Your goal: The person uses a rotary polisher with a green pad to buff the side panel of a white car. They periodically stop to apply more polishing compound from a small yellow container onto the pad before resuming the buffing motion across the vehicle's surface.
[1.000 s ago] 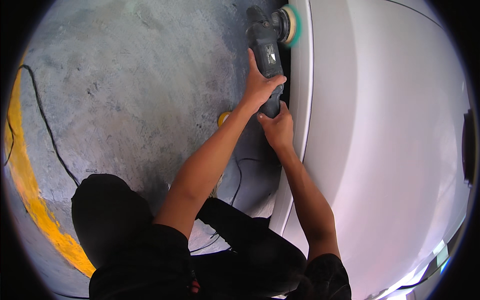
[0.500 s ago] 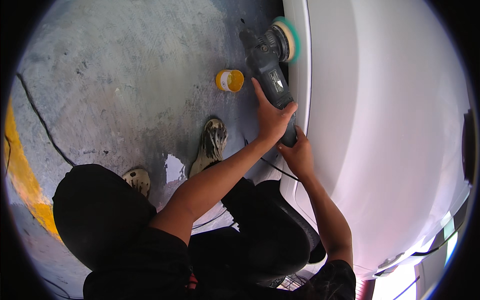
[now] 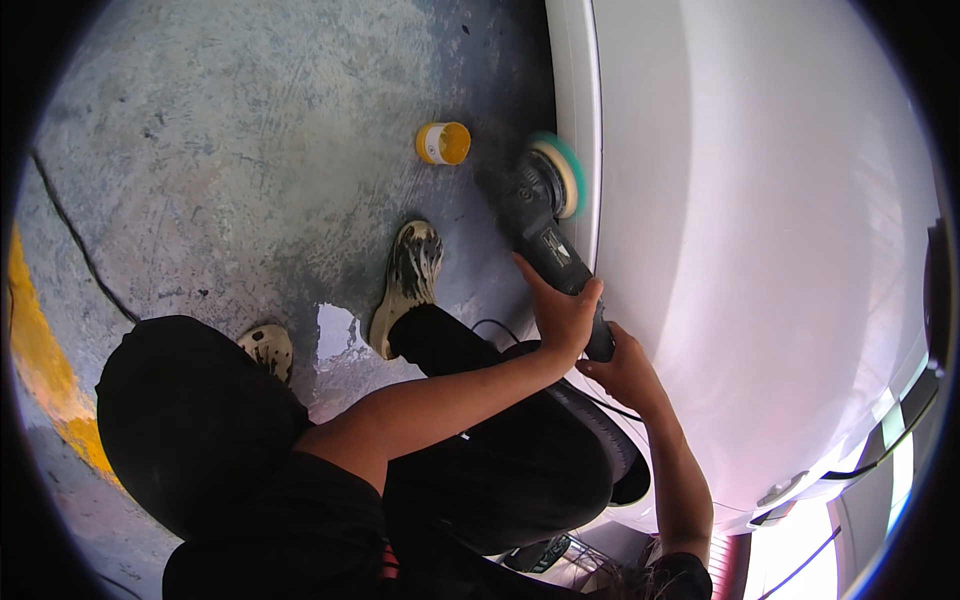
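Observation:
A black electric polisher with a green and cream round pad is held in both hands. The pad's face is toward the lower edge of a white car panel and appears to touch it. Around the front part of the polisher's body, my left hand is closed, its thumb lying along the side. My right hand grips the rear end of the handle, close beside the car. The polisher's head is smeared by motion.
An open yellow tub with a white label stands on the grey floor left of the polisher. A dark cable runs from the handle past my knee. Another cable and a yellow painted strip lie at the far left.
Both hands have brought the polisher nearer to me along the car's lower edge. The pad now sits lower in view, below the level of the yellow tub.

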Action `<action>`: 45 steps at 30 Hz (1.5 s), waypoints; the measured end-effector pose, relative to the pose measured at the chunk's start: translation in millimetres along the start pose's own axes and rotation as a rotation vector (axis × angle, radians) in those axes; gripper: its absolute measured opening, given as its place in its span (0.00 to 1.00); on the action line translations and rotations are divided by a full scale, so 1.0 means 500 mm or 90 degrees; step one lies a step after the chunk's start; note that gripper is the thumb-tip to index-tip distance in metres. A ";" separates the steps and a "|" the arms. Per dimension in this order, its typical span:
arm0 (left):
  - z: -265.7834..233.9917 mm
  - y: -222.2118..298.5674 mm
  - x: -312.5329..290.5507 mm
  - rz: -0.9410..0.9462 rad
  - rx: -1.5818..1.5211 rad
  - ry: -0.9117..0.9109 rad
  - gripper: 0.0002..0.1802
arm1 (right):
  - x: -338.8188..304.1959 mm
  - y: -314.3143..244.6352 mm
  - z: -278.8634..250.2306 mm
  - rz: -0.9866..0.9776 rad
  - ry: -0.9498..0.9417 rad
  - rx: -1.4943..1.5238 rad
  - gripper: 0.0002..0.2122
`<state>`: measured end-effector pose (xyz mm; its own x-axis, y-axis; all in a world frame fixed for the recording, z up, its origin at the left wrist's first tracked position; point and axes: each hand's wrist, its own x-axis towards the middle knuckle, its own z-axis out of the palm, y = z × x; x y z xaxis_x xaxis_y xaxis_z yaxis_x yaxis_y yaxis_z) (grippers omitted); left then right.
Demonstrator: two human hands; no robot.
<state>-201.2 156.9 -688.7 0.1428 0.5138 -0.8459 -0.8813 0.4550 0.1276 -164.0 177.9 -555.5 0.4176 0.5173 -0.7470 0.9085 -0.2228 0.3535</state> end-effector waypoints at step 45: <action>-0.026 0.366 0.474 0.411 0.126 -0.202 0.71 | 0.432 -0.320 0.057 -0.421 0.206 0.394 0.34</action>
<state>-334.5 352.8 -872.5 -0.2267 0.8947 -0.3848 -0.7409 0.0980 0.6644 -218.7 301.7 -789.3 -0.1223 0.8771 -0.4645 0.8447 -0.1538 -0.5126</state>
